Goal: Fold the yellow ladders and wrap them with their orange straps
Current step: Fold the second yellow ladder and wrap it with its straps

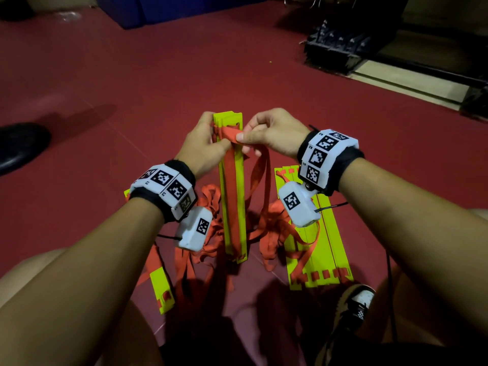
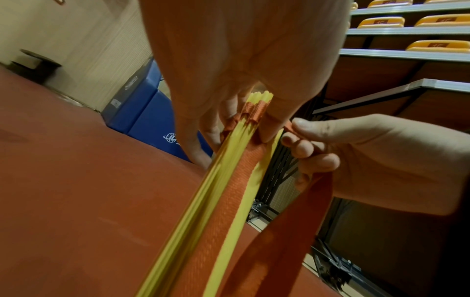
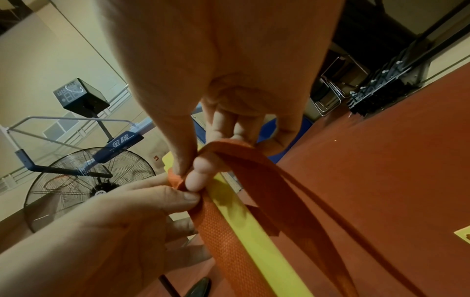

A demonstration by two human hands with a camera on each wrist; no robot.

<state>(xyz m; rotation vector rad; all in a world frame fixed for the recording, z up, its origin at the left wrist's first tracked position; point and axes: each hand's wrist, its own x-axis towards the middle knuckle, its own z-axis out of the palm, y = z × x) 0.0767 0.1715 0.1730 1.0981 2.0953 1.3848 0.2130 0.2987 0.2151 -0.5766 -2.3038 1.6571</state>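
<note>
A folded stack of yellow ladder rungs (image 1: 241, 180) stands on end on the floor between my knees. My left hand (image 1: 204, 143) grips its top, thumb pressing an orange strap (image 1: 232, 196) that runs down the stack's face. My right hand (image 1: 266, 133) pinches the orange strap at the stack's top, and a loop of it (image 1: 260, 180) hangs down to the right. The left wrist view shows my left hand's fingers (image 2: 269, 132) clamping the rung ends (image 2: 259, 96). In the right wrist view my right thumb and forefinger (image 3: 198, 170) pinch the strap (image 3: 254, 156) beside the yellow stack (image 3: 241, 217).
A second folded yellow ladder (image 1: 314, 233) lies flat at the right, a loose rung (image 1: 161, 289) at the lower left, tangled orange straps (image 1: 208, 239) between. Red floor all round. A black shoe (image 1: 21, 143) at the left, my own shoe (image 1: 353, 305) at the lower right, a black rack (image 1: 340, 48) far right.
</note>
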